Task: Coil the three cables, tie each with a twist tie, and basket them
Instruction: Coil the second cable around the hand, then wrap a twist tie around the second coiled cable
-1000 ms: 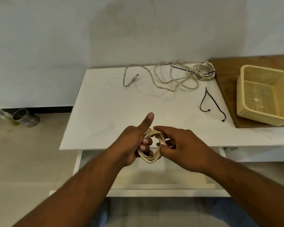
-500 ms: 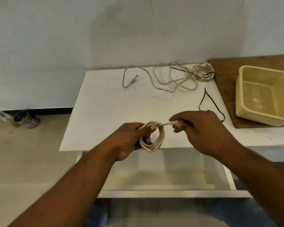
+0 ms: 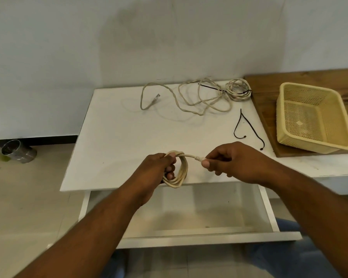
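L hand [image 3: 159, 167] grips coiled cable [image 3: 181, 173], R hand [image 3: 235, 161] pinches tail end pointing right

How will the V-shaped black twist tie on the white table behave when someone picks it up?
The black twist tie probably keeps its shape: it lies bent in a narrow V. It looks very thin, so likely light and awkward to pinch off the flat white table. It should not roll.
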